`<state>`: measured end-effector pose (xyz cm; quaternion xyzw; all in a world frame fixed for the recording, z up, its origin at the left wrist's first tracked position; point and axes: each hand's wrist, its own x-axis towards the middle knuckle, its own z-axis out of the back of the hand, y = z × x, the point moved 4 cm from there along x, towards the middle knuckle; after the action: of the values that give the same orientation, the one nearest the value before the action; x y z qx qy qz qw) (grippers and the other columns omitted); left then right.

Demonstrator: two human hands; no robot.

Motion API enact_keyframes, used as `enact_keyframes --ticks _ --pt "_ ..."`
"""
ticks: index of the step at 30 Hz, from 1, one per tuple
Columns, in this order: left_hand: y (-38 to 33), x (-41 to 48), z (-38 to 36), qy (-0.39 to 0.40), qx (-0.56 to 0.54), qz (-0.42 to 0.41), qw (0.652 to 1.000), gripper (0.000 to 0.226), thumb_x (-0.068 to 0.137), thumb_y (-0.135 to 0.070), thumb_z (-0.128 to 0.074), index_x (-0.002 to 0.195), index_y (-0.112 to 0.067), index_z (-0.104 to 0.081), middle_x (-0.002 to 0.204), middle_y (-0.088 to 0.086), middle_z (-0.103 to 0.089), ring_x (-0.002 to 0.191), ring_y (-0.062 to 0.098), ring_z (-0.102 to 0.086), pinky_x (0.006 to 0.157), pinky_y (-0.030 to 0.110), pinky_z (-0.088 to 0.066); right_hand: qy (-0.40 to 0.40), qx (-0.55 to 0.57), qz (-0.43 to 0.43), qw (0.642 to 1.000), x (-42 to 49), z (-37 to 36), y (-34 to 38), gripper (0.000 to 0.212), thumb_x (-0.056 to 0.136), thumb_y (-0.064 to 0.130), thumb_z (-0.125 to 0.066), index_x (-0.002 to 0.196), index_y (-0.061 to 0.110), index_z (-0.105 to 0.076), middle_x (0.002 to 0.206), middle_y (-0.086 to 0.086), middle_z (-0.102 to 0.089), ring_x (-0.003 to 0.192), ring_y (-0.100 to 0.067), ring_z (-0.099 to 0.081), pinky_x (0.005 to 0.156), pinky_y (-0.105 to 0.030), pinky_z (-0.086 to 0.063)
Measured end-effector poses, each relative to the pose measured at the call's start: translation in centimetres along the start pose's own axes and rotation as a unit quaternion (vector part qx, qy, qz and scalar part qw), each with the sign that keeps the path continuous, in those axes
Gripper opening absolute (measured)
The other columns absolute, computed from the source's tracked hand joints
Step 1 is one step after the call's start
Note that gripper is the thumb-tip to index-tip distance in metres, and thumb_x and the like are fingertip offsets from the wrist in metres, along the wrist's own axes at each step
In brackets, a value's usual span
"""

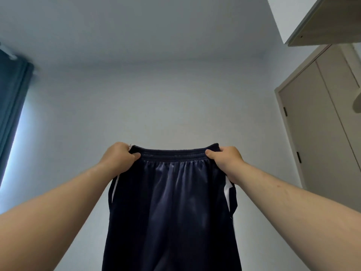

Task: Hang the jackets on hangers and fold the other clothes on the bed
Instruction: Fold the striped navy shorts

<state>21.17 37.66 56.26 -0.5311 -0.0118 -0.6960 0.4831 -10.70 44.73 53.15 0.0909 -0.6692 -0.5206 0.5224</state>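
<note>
Shorts (pixel 172 204) in left hand (pixel 119 155), right hand (pixel 225 159)

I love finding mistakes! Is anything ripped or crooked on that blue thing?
Nothing stands out. The left hand and right hand grip the garment by its waistband, held level; no tear or stain shows.

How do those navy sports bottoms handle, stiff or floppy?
Probably floppy: the navy sports bottoms hang in soft folds below the gathered waistband. Likely light, since left hand and right hand merely pinch it. The sheen suggests slipperiness.
</note>
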Motion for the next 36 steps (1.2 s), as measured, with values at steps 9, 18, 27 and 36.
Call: enact_keyframes --ticks 9,18,27,36 --pt "-3.0 -6.1 -4.7 0.095 -0.410 0.131 0.897 0.021 0.080 -0.008 -0.078 0.093 0.004 -0.067 0.079 0.017 -0.072 0.065 0.026 -0.072 0.056 0.031 -0.058 0.087 0.210 -0.154 0.961 -4.8 -5.9 -1.7 0.016 0.089 0.013 -0.062 0.094 0.002 -0.072 0.092 -0.017 -0.075 0.073 -0.028 -0.070 0.065 -0.035 -0.056" --pt "-4.6 -8.8 -6.4 0.270 -0.486 0.106 0.824 0.026 0.091 -0.004 -0.046 0.106 0.000 -0.067 0.094 0.016 -0.074 0.076 0.024 -0.071 0.071 0.035 -0.060 0.235 0.210 -0.076 0.946 -7.5 -7.0 -0.5 0.042 0.096 0.043 -0.060 0.117 0.009 -0.069 0.112 -0.013 -0.074 0.106 -0.029 -0.070 0.101 -0.045 -0.052" --pt "1.1 -11.4 -10.2 0.092 -0.433 0.082 0.893 0.055 0.074 -0.044 -0.081 0.116 -0.017 -0.058 0.110 0.000 -0.065 0.100 0.018 -0.065 0.073 0.022 -0.047 0.238 0.324 -0.085 0.912 -7.8 -6.7 -1.6 0.032 0.100 0.012 -0.047 0.119 -0.007 -0.065 0.115 -0.027 -0.069 0.106 -0.041 -0.068 0.090 -0.046 -0.057" --pt "1.9 -15.0 -14.1 0.240 -0.600 0.203 0.736 0.047 0.070 -0.020 -0.076 0.112 -0.001 -0.070 0.106 0.024 -0.071 0.090 0.037 -0.072 0.067 0.040 -0.059 0.238 0.309 -0.103 0.915 -8.5 -5.9 -3.3 0.053 0.098 0.050 -0.050 0.124 0.007 -0.067 0.116 -0.013 -0.072 0.107 -0.027 -0.070 0.088 -0.037 -0.056"
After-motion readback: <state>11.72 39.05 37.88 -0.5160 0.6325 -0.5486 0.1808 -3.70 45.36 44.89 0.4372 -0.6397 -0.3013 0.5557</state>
